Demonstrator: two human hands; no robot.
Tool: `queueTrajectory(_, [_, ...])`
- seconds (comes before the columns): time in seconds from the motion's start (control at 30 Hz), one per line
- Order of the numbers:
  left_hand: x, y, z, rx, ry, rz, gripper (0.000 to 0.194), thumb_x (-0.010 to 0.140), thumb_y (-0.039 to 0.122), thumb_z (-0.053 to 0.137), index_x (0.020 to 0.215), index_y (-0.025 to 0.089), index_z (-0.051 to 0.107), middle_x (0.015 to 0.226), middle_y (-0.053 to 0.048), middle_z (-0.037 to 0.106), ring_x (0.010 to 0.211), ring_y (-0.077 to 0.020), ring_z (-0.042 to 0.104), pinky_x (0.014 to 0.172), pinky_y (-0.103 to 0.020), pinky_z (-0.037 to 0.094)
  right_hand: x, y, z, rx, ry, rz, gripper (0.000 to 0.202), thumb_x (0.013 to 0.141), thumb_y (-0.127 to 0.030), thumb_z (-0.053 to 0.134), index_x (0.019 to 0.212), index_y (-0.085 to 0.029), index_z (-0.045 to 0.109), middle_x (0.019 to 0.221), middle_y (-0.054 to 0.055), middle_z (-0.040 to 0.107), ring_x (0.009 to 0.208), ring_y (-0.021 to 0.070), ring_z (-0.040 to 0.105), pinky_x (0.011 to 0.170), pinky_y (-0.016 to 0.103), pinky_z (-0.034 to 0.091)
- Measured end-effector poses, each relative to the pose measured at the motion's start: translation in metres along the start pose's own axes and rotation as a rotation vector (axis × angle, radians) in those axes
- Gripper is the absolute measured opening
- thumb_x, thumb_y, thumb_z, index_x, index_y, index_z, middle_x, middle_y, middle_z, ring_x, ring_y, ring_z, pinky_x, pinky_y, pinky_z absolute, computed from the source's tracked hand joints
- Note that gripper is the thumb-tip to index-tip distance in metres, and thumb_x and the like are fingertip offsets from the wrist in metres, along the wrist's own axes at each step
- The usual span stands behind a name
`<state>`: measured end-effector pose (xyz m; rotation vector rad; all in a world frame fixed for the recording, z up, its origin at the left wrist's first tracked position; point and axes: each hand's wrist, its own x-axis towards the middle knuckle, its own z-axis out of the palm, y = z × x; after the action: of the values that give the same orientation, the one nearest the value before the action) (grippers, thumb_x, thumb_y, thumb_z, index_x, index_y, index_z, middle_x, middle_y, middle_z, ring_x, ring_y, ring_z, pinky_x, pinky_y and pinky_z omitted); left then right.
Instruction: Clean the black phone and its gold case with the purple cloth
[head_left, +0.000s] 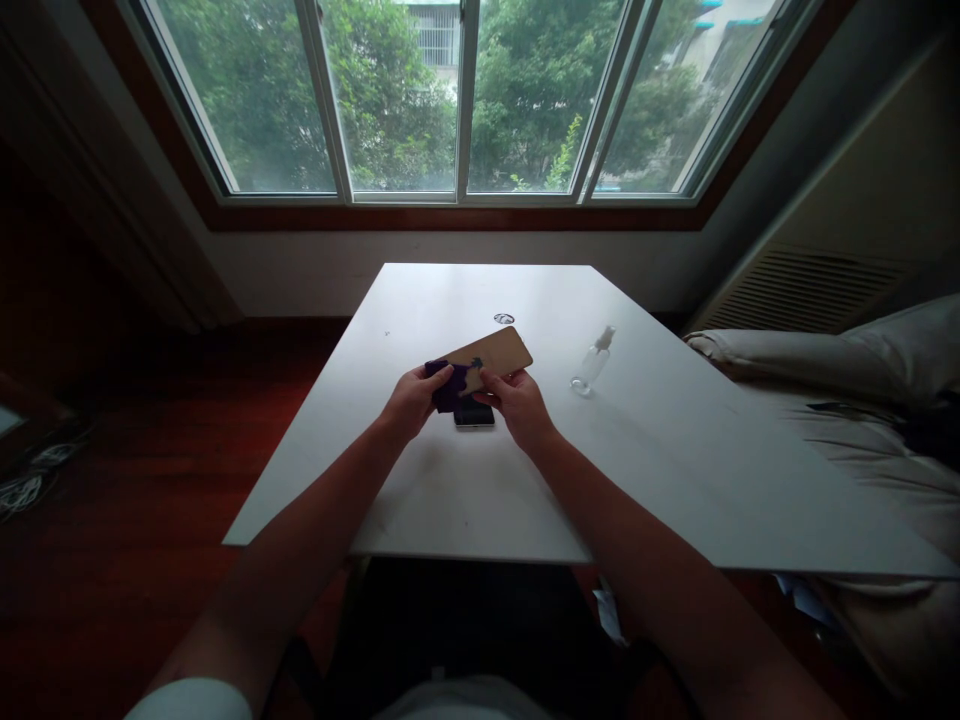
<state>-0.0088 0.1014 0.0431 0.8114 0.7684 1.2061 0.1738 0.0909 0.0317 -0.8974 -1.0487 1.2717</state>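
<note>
"What's held?"
"The left grip [409, 402] has a dark purple cloth [448, 394] against a flat tan object [501, 352]; the right grip [523, 405] holds that too."
"And on the white desk [675, 440]?"
"A dark device [474, 416], a clear spray bottle [595, 366]."

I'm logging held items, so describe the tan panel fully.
The tan panel is thin, flat and oblong, with rounded corners at its exposed end; its material is unclear. It slants across the view, exposed end up to the right, held over the white table. A dark purple cloth covers part of its left end, gripped there by the left hand. The right hand holds its near edge, thumb on top. Its underside is hidden.
</note>
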Motion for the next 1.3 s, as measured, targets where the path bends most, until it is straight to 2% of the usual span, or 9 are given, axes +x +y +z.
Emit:
queueTrajectory(0.2, [-0.002, 0.008, -0.003, 0.039, -0.017, -0.045, 0.033, 0.085, 0.025, 0.080, 0.110, 0.005, 0.071, 0.111, -0.020, 0.074, 0.094, -0.0272, 0.074, 0.084, -0.039, 0.061, 0.003, -0.006, 0.001, -0.095, 0.096, -0.044, 0.045, 0.077, -0.046, 0.080, 0.106, -0.017, 0.062, 0.101, 0.008, 0.074, 0.081, 0.0198, 0.071, 0.059, 0.028, 0.061])
queueTrajectory(0.33, [-0.001, 0.009, -0.007, 0.092, -0.058, -0.074, 0.035, 0.083, 0.027, 0.081, 0.110, 0.006, 0.072, 0.113, -0.020, 0.074, 0.098, -0.0286, 0.074, 0.083, -0.037, 0.062, 0.006, -0.010, -0.007, -0.133, 0.053, -0.048, 0.041, 0.079, -0.043, 0.078, 0.107, -0.017, 0.062, 0.101, 0.009, 0.074, 0.078, 0.0196, 0.071, 0.052, 0.026, 0.058])
queueTrajectory(0.5, [0.001, 0.006, -0.015, 0.221, -0.162, -0.163, 0.041, 0.078, 0.030, 0.086, 0.109, 0.007, 0.075, 0.115, -0.022, 0.074, 0.098, -0.0316, 0.074, 0.086, -0.041, 0.062, 0.005, -0.016, -0.014, -0.186, -0.091, 0.002, 0.042, 0.079, -0.043, 0.077, 0.107, -0.016, 0.063, 0.101, 0.010, 0.075, 0.076, 0.0198, 0.070, 0.049, 0.024, 0.054])
queueTrajectory(0.7, [-0.001, 0.006, -0.016, 0.292, -0.215, -0.159, 0.044, 0.072, 0.030, 0.090, 0.107, 0.008, 0.076, 0.109, -0.022, 0.075, 0.093, -0.0325, 0.075, 0.085, -0.042, 0.060, 0.004, -0.013, -0.015, -0.230, -0.238, 0.034, 0.048, 0.078, -0.046, 0.077, 0.113, -0.015, 0.064, 0.090, 0.007, 0.075, 0.067, 0.0172, 0.065, 0.046, 0.023, 0.048])
queueTrajectory(0.8, [-0.001, 0.006, -0.015, 0.292, -0.217, -0.125, 0.043, 0.072, 0.029, 0.090, 0.105, 0.007, 0.076, 0.104, -0.021, 0.076, 0.087, -0.0292, 0.075, 0.083, -0.039, 0.059, 0.001, -0.006, -0.012, -0.217, -0.360, 0.106, 0.058, 0.078, -0.045, 0.078, 0.125, -0.016, 0.060, 0.084, 0.004, 0.073, 0.060, 0.0148, 0.062, 0.045, 0.022, 0.047])
queueTrajectory(0.97, [0.001, 0.004, -0.016, 0.271, -0.206, -0.034, 0.043, 0.074, 0.034, 0.089, 0.105, 0.008, 0.074, 0.099, -0.017, 0.075, 0.080, -0.0248, 0.072, 0.075, -0.038, 0.059, -0.004, 0.003, -0.006, -0.244, -0.541, 0.147, 0.066, 0.081, -0.042, 0.078, 0.137, -0.017, 0.053, 0.092, 0.007, 0.073, 0.062, 0.0143, 0.064, 0.045, 0.021, 0.048])
queueTrajectory(1.07, [0.001, 0.004, -0.016, 0.249, -0.201, -0.002, 0.044, 0.074, 0.035, 0.088, 0.106, 0.009, 0.073, 0.102, -0.016, 0.075, 0.082, -0.0234, 0.072, 0.077, -0.037, 0.059, -0.005, 0.006, -0.002, -0.212, -0.510, 0.147, 0.065, 0.081, -0.039, 0.078, 0.137, -0.019, 0.052, 0.101, 0.009, 0.073, 0.072, 0.0175, 0.068, 0.050, 0.023, 0.054])
queueTrajectory(1.2, [0.002, 0.006, -0.016, 0.232, -0.170, -0.034, 0.046, 0.072, 0.032, 0.091, 0.106, 0.008, 0.072, 0.102, -0.016, 0.075, 0.084, -0.0222, 0.072, 0.080, -0.035, 0.059, -0.004, 0.013, 0.003, -0.096, -0.357, 0.098, 0.055, 0.082, -0.040, 0.076, 0.130, -0.022, 0.056, 0.115, 0.008, 0.071, 0.094, 0.0240, 0.072, 0.073, 0.035, 0.063])
queueTrajectory(1.3, [0.001, 0.006, -0.015, 0.235, -0.228, -0.098, 0.050, 0.071, 0.029, 0.092, 0.111, 0.008, 0.071, 0.106, -0.018, 0.075, 0.088, -0.0244, 0.074, 0.084, -0.037, 0.059, 0.001, 0.017, 0.002, -0.100, -0.169, 0.017, 0.052, 0.082, -0.045, 0.075, 0.124, -0.020, 0.056, 0.106, 0.008, 0.073, 0.083, 0.0233, 0.072, 0.065, 0.035, 0.062])
